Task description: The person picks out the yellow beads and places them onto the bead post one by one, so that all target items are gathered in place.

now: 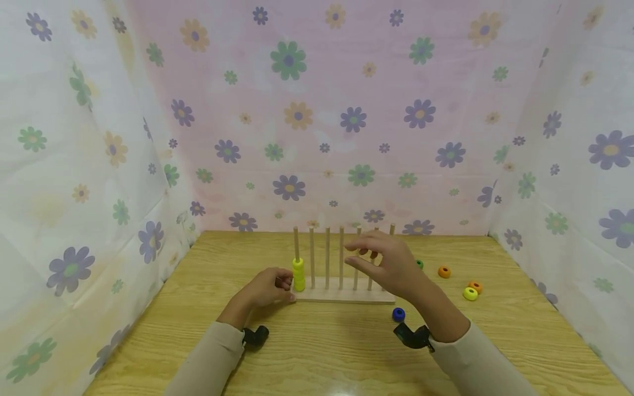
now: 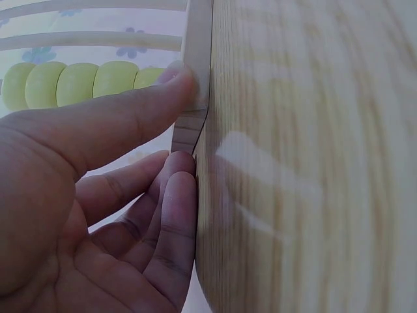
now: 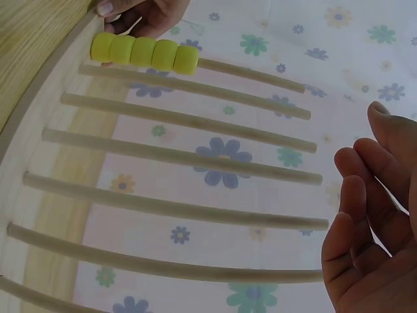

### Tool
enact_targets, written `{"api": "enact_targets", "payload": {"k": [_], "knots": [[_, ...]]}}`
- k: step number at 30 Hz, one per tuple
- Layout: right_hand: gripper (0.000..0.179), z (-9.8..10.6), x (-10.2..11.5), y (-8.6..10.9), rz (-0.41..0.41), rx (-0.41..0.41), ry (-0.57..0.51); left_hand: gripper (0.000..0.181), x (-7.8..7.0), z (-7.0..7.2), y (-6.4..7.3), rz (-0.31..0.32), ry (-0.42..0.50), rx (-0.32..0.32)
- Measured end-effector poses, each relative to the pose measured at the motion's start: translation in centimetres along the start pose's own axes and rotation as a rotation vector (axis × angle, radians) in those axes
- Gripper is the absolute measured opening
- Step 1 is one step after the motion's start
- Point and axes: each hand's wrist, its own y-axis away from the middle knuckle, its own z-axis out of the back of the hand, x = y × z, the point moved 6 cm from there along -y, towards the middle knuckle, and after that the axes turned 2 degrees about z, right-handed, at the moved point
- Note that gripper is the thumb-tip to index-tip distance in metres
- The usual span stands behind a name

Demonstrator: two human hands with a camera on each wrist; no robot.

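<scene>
1. On the bench (image 1: 317, 346), the peg rack (image 1: 342, 297) stands upright, five yellow rings (image 1: 299, 275) stacked on its leftmost peg (image 1: 296, 242).
2. My left hand (image 1: 264, 287) pinches the rack's near end, presumably steadying it.
3. My right hand (image 1: 388, 261) hovers empty, loosely curved, near the pegs; loose rings (image 1: 470, 293) lie rightward, probably for easy reach.
</scene>
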Motion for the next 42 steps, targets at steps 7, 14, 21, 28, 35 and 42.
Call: {"api": "enact_targets", "payload": {"k": [7, 14, 21, 28, 35, 42], "knots": [[0.025, 0.9, -0.4, 0.8, -0.045, 0.032, -0.022, 0.062, 0.0, 0.0, 0.0, 0.007, 0.003, 0.005], [0.027, 2.1, -2.1, 2.7, -0.097, 0.023, -0.049, 0.065, -0.3, 0.2, 0.1, 0.005, 0.001, 0.008], [0.021, 2.9, -4.5, 4.6, -0.227, 0.032, -0.090, 0.064, -0.1, 0.2, 0.3, 0.013, 0.001, 0.000], [0.018, 3.9, -7.1, 6.8, -0.350, 0.090, -0.139, 0.057, -0.5, 0.1, 0.2, -0.012, -0.002, 0.008], [0.019, 4.7, -10.3, 8.8, -0.462, 0.153, -0.146, 0.056, -0.9, 0.2, 0.2, -0.012, -0.005, 0.005], [0.024, 5.7, -12.6, 10.2, -0.549, 0.164, -0.182, 0.055, -0.5, 0.0, 0.1, -0.004, -0.014, 0.012]]}}
